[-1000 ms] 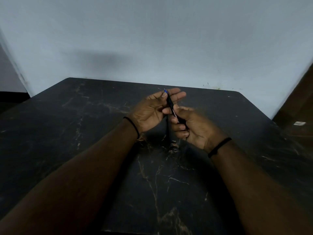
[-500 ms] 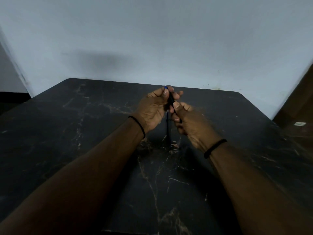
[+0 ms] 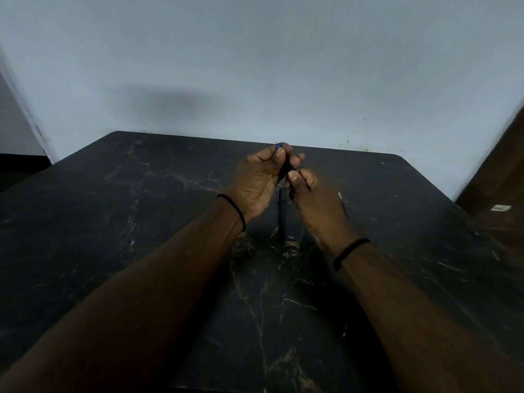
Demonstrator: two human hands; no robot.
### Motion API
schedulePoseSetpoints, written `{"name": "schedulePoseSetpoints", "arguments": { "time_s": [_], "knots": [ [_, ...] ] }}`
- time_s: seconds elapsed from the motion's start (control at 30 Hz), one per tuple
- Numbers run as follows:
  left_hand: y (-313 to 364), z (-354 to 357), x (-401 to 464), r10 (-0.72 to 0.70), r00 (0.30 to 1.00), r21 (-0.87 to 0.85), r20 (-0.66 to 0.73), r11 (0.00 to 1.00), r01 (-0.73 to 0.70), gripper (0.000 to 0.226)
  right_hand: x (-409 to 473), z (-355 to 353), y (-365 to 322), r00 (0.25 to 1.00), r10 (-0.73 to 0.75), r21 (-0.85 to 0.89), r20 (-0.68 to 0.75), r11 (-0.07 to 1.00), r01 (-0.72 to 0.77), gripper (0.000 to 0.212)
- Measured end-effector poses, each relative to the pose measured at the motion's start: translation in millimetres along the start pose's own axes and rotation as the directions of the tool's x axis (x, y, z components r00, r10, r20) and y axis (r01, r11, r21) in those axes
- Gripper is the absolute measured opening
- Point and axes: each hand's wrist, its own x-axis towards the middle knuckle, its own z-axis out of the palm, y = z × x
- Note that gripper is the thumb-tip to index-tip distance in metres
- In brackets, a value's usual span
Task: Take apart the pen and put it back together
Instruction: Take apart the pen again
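Both hands meet above the middle of the black marble table [image 3: 141, 222]. My left hand [image 3: 259, 180] pinches the upper end of a slim black pen part [image 3: 286, 165], whose blue tip [image 3: 277, 145] sticks out above the fingers. My right hand [image 3: 314, 199] grips the lower end of the same part with thumb and fingers. Most of that part is hidden between the fingers. A second black pen piece [image 3: 282, 214] lies on the table right below the hands, pointing toward me.
A pale wall [image 3: 255, 66] rises behind the table's far edge. A brown wooden surface [image 3: 499, 177] stands at the right, with a small white tag [image 3: 500, 207] near it. Each wrist wears a black band.
My left hand's fingers have closed from open around the pen's upper end. My right hand has slid up the pen toward the left hand, and both hands sit closer together.
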Motion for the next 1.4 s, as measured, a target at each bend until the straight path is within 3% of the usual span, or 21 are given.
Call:
{"name": "schedulePoseSetpoints", "arguments": {
  "time_s": [0.13, 0.3, 0.47, 0.63, 0.77, 1.07, 1.13, 1.27, 1.4],
  "knots": [
    [0, -4, 0, -0.044, 0.999, -0.015, -0.008, 0.999, 0.044, 0.021, 1, 2, 2, 0.998, 0.06, 0.061, -0.001, 0.996, -0.06, 0.034],
    [1, -10, 1, -0.079, 0.997, -0.046, -0.022, 0.996, 0.078, 0.025, 4, -8, 3, 0.966, 0.224, 0.237, 0.129, 0.939, -0.249, 0.03],
    [0, -11, -1, -0.094, 0.995, -0.064, -0.029, 0.994, 0.092, 0.027, 2, -9, 3, 0.965, 0.234, 0.341, 0.116, 0.903, -0.26, 0.005],
    [2, -13, -1, -0.086, 0.996, -0.06, -0.026, 0.995, 0.084, 0.031, 3, -10, 2, 0.948, 0.285, 0.402, 0.142, 0.859, -0.319, 0.018],
    [2, -16, 0, -0.097, 0.994, -0.067, -0.048, 0.993, 0.094, 0.029, 4, -10, 3, 0.939, 0.31, 0.334, 0.148, 0.878, -0.343, 0.027],
    [-4, -27, 3, -0.109, 0.973, -0.017, -0.205, 0.994, 0.108, 0.015, 4, -10, 4, 0.957, 0.281, 0.357, 0.075, 0.888, -0.288, 0.007],
    [-4, -28, 4, -0.109, 0.972, -0.017, -0.206, 0.994, 0.108, 0.015, 4, -10, 4, 0.95, 0.3, 0.354, 0.082, 0.883, -0.309, 0.004],
    [-5, -29, 5, -0.102, 0.976, -0.04, -0.195, 0.995, 0.096, 0.015, 5, -10, 4, 0.927, 0.339, 0.354, 0.16, 0.857, -0.374, 0.024],
    [-5, -28, 5, -0.094, 0.977, -0.038, -0.194, 0.995, 0.088, 0.013, 4, -12, 3, 0.935, 0.319, 0.341, 0.158, 0.87, -0.355, 0.012]
  ]
}}
